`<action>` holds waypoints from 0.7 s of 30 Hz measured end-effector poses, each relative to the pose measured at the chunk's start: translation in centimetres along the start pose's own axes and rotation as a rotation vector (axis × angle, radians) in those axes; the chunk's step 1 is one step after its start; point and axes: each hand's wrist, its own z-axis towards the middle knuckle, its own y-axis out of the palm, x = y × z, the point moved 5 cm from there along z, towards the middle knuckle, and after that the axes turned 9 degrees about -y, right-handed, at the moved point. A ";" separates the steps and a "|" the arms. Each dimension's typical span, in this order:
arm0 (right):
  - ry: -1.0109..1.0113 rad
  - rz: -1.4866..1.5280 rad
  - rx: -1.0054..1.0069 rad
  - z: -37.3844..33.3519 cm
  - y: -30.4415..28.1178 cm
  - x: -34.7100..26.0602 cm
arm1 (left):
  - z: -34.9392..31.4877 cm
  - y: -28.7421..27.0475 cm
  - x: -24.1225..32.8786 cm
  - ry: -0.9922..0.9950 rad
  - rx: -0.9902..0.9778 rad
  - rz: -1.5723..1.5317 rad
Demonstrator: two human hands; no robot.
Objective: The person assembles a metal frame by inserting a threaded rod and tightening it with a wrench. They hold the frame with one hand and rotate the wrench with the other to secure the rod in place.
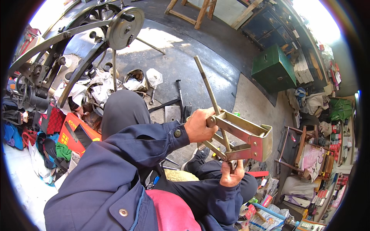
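Note:
Held up in front of me is a scissor jack with yellowish metal arms and a U-shaped end bracket. A long threaded rod runs through it, slanting up and away to the left. My left hand is closed around the jack's joint beside the rod. Lower down, my right hand pinches the near end of the jack by its pivot, thumb up. Some of the fingers of both hands are hidden behind the metal.
An iron hand-cranked machine stands at left, above heaped bags and cloths. A long-handled tool lies on the floor ahead. At right are a green metal box, a folding chair frame and packed shelves. A wooden stool stands far off.

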 end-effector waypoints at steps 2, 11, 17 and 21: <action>-0.038 -0.070 0.004 -0.1 0.0 -0.1 | 0.0 0.1 0.1 -0.009 -0.008 -0.023; 0.446 1.063 -0.269 -0.7 1.2 3.1 | 0.1 0.0 -0.5 -0.085 -0.013 -0.007; 0.490 1.097 -0.199 0.0 0.6 2.1 | 0.0 0.1 -0.2 -0.028 -0.030 0.023; 0.079 0.290 0.002 -0.4 0.3 1.2 | -0.1 0.2 -0.3 -0.048 -0.042 0.036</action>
